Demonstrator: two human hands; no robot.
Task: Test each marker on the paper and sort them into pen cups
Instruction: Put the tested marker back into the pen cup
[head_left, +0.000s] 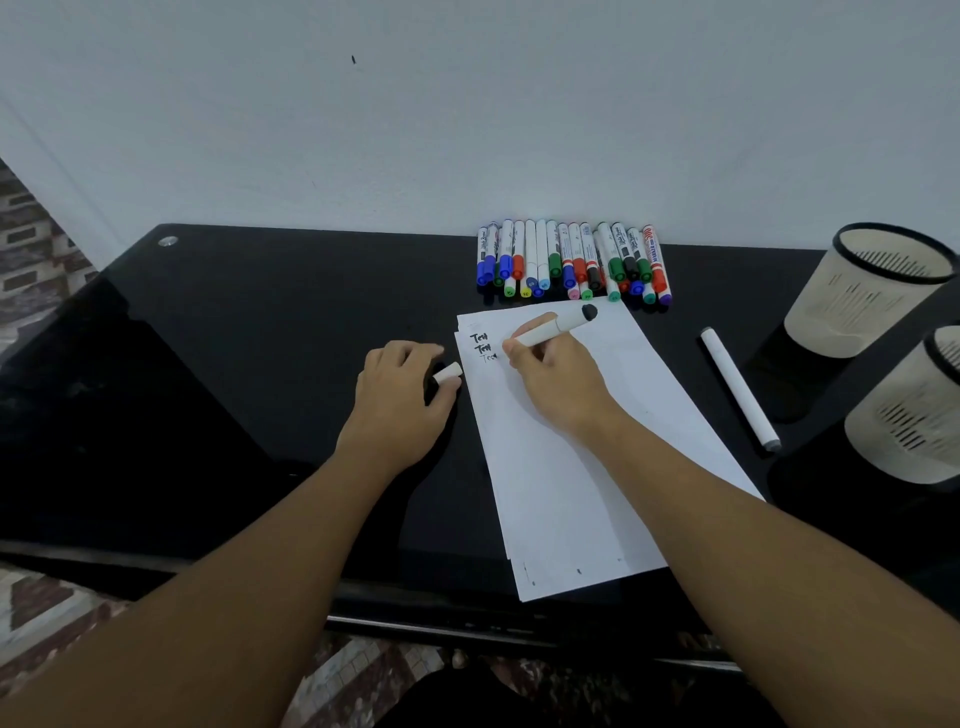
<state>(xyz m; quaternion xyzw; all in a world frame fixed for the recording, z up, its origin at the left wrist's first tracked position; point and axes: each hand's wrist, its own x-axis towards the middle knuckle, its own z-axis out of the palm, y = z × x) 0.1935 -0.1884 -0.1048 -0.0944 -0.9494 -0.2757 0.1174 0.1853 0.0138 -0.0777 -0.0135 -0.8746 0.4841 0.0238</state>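
My right hand (550, 379) grips a white marker (553, 326) mid-frame, writing "Test" on paper (587, 467); my left hand (400, 400) holds its cap (448, 372).

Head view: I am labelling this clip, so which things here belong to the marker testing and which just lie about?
Part of the job:
right hand writing with a white marker
left hand holding its cap
paper
row of markers
lone white marker
two pen cups

Just there:
black table
wall
patterned floor
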